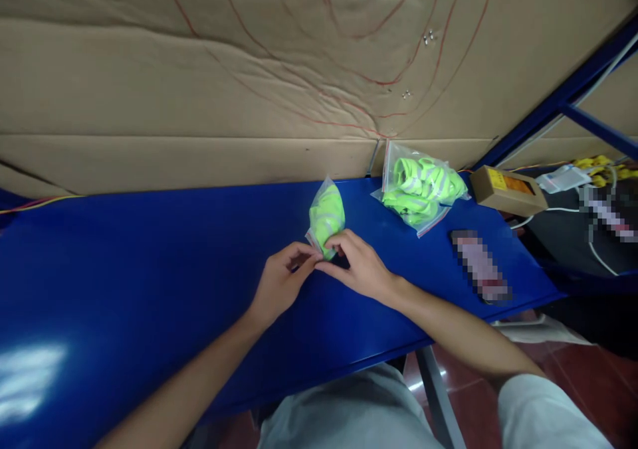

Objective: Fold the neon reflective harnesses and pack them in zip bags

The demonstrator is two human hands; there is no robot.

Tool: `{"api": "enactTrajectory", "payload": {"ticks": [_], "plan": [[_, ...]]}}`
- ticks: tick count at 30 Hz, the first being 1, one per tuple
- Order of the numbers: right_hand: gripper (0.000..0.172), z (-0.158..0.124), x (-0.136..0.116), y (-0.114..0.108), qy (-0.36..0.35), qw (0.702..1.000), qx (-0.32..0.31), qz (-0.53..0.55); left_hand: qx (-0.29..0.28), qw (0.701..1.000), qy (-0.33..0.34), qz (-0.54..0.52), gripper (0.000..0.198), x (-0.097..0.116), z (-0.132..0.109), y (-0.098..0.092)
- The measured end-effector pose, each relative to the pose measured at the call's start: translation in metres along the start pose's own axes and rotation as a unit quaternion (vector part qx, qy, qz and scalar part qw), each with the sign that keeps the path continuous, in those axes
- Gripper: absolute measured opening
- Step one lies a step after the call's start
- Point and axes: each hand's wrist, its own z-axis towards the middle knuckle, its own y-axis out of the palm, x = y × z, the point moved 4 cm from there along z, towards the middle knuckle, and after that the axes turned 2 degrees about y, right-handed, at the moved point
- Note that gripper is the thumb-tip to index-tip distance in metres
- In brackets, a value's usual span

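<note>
Bag (327, 211) of bright yellow-green cloth, small and made of clear plastic, is at the fingertips of both hands, over the middle part of the blue bench (149, 269). Its bulk lies just beyond the grip, on the far side from the person, with one pointed corner of the plastic aimed at the back wall. Whether its underside rests on the bench or is slightly raised cannot be told.

The left hand (282, 279) comes in at the near left corner, its thumb and forefinger pinched together on the edge of the plastic. The right hand (363, 268) comes in from the near right, its bent fingers against the cloth-filled side and its thumb stretched toward the left fingertips, so this grip too is grasping the bag. The two sets of fingertips nearly meet at the near end, and they hide exactly how the plastic is folded there. A paler strip of the bag shows between the cloth and the left fingers.

Farther right, near the wall, a larger clear bag (426, 186) holds several pieces of the same yellow-green cloth with grey bands. Just beside it stands a brown box (508, 191) with a yellow label. A phone (481, 266) lies nearer the bench's front edge, well apart from both hands. Behind everything rises a cardboard wall (174, 97) marked with curved red lines.
</note>
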Motion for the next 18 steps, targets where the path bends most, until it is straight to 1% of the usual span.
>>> {"api": "enactTrajectory", "payload": {"ticks": [3, 6, 10, 13, 15, 18], "plan": [[0.023, 0.0, 0.001, -0.003, 0.018, 0.999, -0.005, 0.036, -0.019, 0.999, -0.028, -0.031, 0.022, -0.007, 0.001, 0.001], [0.02, -0.002, 0.001, -0.004, 0.029, 0.997, -0.001, 0.064, -0.039, 0.997, -0.048, -0.054, 0.021, -0.008, 0.003, 0.0], [0.018, -0.005, 0.002, -0.002, 0.029, 0.998, -0.009, 0.06, -0.061, 0.996, -0.049, -0.05, 0.022, -0.006, 0.004, 0.001], [0.013, -0.004, 0.002, -0.003, 0.04, 0.996, -0.008, 0.078, -0.068, 0.997, -0.025, -0.035, 0.024, -0.005, 0.003, 0.003], [0.009, -0.003, 0.001, -0.004, 0.048, 0.994, -0.008, 0.094, -0.064, 0.998, 0.008, -0.015, 0.025, -0.003, 0.001, 0.005], [0.009, 0.0, -0.002, -0.003, 0.043, 0.995, -0.013, 0.085, -0.031, 0.996, 0.064, 0.057, 0.022, 0.005, -0.004, 0.008]]}}
